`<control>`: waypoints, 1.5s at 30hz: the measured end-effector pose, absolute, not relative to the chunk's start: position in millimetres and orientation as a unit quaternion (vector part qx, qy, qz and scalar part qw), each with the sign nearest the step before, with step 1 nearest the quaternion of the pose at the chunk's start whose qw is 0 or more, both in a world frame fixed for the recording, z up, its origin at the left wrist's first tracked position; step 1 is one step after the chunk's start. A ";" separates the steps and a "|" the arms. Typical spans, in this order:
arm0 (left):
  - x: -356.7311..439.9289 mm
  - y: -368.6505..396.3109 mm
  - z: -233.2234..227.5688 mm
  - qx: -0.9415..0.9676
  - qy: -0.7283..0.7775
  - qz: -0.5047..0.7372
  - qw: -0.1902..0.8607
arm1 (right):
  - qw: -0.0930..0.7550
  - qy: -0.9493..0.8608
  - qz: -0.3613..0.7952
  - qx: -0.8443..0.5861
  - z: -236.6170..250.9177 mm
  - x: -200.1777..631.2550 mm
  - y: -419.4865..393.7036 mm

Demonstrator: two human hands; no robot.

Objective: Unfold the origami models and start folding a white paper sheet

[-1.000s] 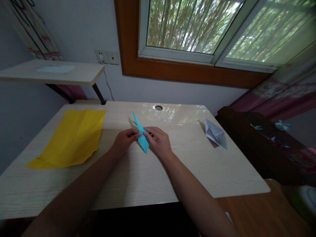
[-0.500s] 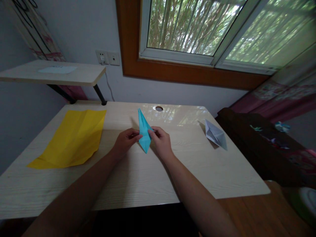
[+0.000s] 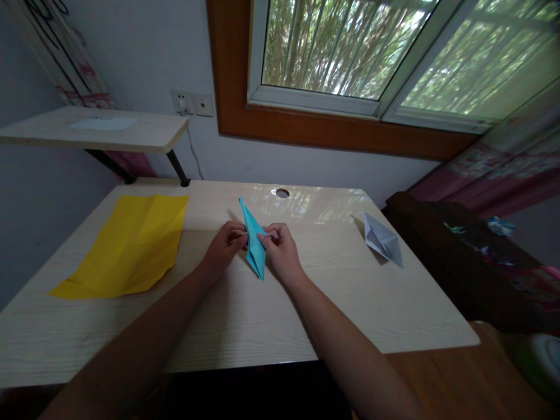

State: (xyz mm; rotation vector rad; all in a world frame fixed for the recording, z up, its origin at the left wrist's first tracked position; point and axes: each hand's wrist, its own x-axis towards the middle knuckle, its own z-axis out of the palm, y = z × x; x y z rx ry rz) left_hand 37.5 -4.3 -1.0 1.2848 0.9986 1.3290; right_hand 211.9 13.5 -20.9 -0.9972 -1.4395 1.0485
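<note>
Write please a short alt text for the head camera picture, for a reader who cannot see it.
Two bare hands, left hand and right hand, pinch a narrow folded blue paper between them above a pale wooden desk. A creased yellow sheet lies at the left, a folded white paper shape at the right, below a window.

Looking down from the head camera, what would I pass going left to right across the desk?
yellow paper sheet → left hand → blue folded paper, pinched between both hands → right hand → white folded paper.
</note>
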 end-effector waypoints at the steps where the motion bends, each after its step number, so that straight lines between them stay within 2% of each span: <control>1: 37.8 -3.6 -2.4 0.523 0.414 0.547 0.506 | 0.520 -0.608 0.434 -0.416 -20.4 211.8 12.7; 12: 36.6 -0.4 -6.5 0.519 0.434 0.539 0.502 | 0.491 -0.617 0.473 -0.393 -12.6 212.5 10.2; 21: 32.7 6.5 -18.7 0.514 0.404 0.546 0.524 | 0.488 -0.482 0.621 -0.379 -22.3 211.9 20.0; 29: 33.4 4.8 -15.1 0.487 0.383 0.544 0.566 | 0.473 -0.432 0.671 -0.374 -13.6 209.5 16.4; 38: 35.0 4.4 -12.1 0.440 0.392 0.549 0.593 | 0.460 -0.420 0.692 -0.364 -16.8 210.0 17.6; 45: 32.4 7.3 -16.2 0.438 0.412 0.561 0.568 | 0.434 -0.534 0.627 -0.367 -22.7 213.3 17.8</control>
